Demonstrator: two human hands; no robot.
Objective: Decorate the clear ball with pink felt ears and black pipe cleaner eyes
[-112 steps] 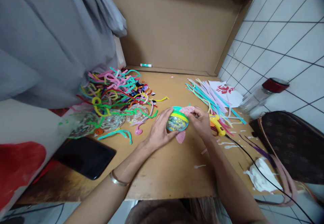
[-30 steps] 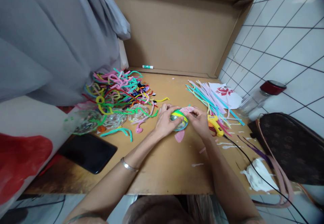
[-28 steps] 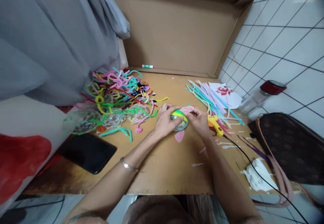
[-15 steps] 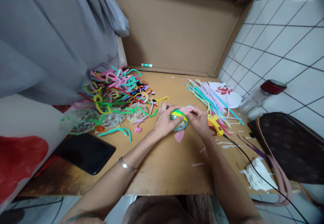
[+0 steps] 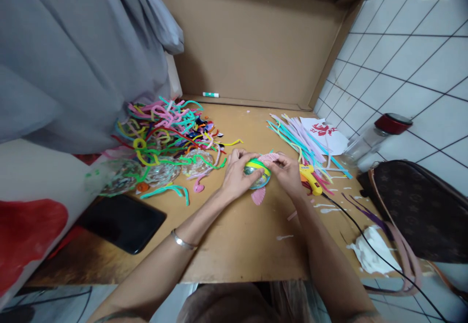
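Note:
My left hand (image 5: 239, 173) is closed around a round, clear ornament (image 5: 258, 179) banded in yellow, green and blue. On the ornament's upper right side lies a pink ribbed petal-like piece (image 5: 268, 158). My right hand (image 5: 287, 171) pinches the outer end of that piece between thumb and finger. A second pink piece (image 5: 258, 196) shows at the ornament's lower edge, toward me. Just right of my right hand lies a yellow hot glue gun (image 5: 311, 180), its black cord running to the lower right.
Left are tangled pipe cleaners (image 5: 171, 123), clear round pieces (image 5: 161, 171) and a black phone (image 5: 126, 223). Right are straight pipe cleaners (image 5: 302, 138), a glass bottle (image 5: 365, 142), a brown bag (image 5: 420, 211) and crumpled tissue (image 5: 373, 252). A cardboard panel (image 5: 252, 40) stands behind.
Both hands keep the same grip on the ornament and the pink piece. Only a slight shift of the camera view shows.

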